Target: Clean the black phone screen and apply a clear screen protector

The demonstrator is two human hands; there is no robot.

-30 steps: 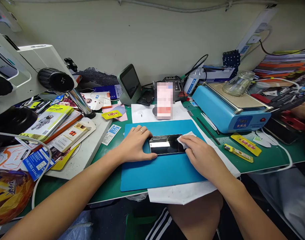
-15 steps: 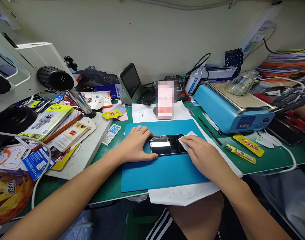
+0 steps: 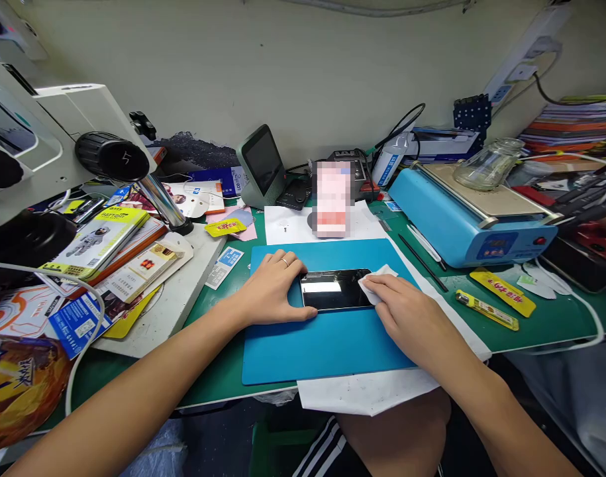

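A black-screened smartphone (image 3: 332, 291) lies flat, screen up, on a blue work mat (image 3: 327, 348), with a bright reflection across its glass. My left hand (image 3: 277, 288) grips the phone's left end, thumb at the near edge and fingers at the far edge. Pinched in the fingers of my right hand (image 3: 406, 311) is a folded white wipe (image 3: 377, 281), pressed against the right end of the screen. Part of the wipe is hidden under those fingers.
Behind the mat stands a phone with a blurred pink screen (image 3: 332, 199). A blue heating plate machine (image 3: 471, 218) bearing a glass jar (image 3: 489, 165) is at right, near a yellow cutter knife (image 3: 486, 310). On the left, a microscope (image 3: 114, 156) rises over boxes and packets.
The whole view has shifted slightly, so things sit a little further right. My left hand keeps its grip on the phone, and the wipe stays at the screen's right end.
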